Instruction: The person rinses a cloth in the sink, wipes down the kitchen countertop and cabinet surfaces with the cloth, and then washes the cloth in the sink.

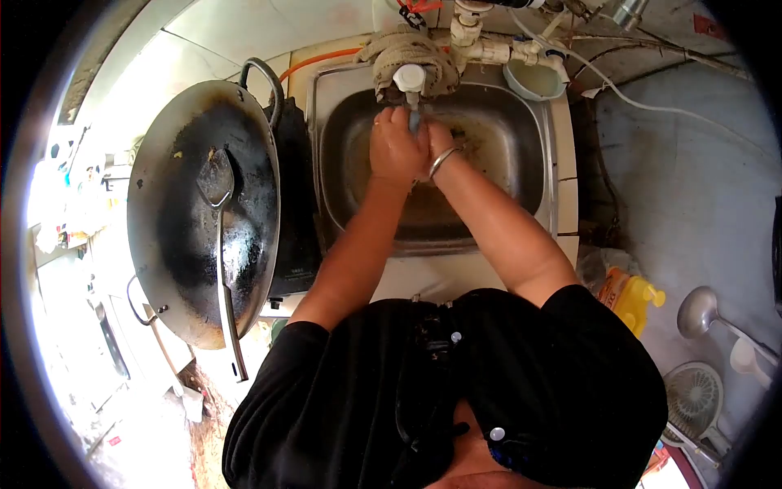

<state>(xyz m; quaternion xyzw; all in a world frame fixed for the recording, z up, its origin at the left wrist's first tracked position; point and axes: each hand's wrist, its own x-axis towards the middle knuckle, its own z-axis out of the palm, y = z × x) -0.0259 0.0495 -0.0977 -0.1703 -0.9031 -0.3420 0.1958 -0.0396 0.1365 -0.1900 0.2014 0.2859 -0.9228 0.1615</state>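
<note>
My left hand [398, 145] and my right hand [438, 140] are pressed together just below the tap [410, 79], over the steel sink [521, 155]. The left fingers are curled, their knuckles toward the tap. Most of the right fingers are hidden behind the left hand. A small grey-blue patch [415, 122] shows between the hands under the spout; I cannot tell whether it is water or an object. A silver bangle [442, 161] circles the right wrist. Some dark bits lie on the wet sink bottom.
Left of the sink a large wok [159, 236] rests on a black cooker [295, 244], a metal spatula [220, 220] lying in it. A pale bowl [535, 80] stands at the sink's back right corner. A yellow bottle [631, 301], a ladle [698, 312] and a strainer [692, 395] are at right.
</note>
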